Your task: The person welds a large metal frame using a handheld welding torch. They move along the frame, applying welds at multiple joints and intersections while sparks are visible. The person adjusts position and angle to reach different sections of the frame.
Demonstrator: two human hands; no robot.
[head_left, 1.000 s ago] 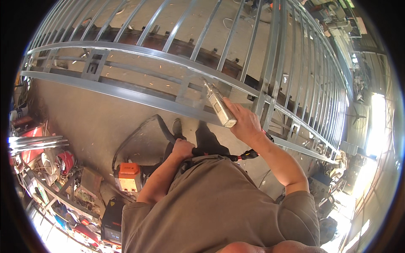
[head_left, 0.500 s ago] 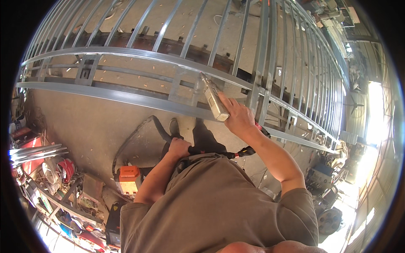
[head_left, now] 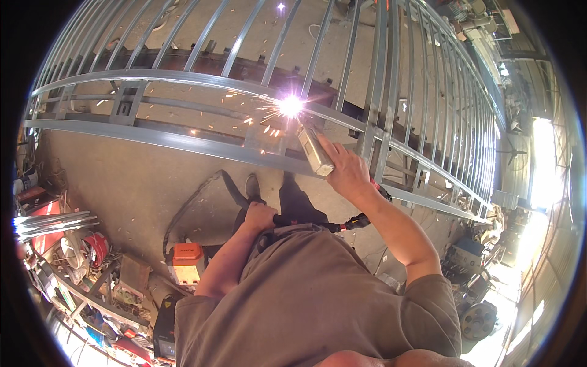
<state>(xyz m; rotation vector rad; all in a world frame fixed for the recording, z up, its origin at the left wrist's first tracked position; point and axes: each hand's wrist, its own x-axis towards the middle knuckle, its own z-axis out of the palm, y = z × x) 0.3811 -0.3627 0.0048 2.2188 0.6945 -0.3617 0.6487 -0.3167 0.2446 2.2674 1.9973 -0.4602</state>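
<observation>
My right hand (head_left: 347,169) is closed round a metal welding torch (head_left: 316,151), whose tip points away from me at the upper rail (head_left: 202,80) of a silvery metal railing. A white-violet arc (head_left: 290,106) glares where the tip meets the rail, and orange sparks fly off to the left and down. The glare hides the tip and the joint. At my waist, my left hand (head_left: 261,216) is closed round the torch's thick black cable (head_left: 306,217), which runs across my front to the right hand.
The railing's lower rail (head_left: 165,139) crosses in front of my legs. An orange case (head_left: 187,251) stands at my left, with shelves of clutter (head_left: 92,293) beyond. Metal rods (head_left: 55,224) stick out at far left. Machinery (head_left: 468,260) stands at right.
A bright arc has lit at the torch tip and sparks now spray from the rail. Both hands have stayed in nearly the same place.
</observation>
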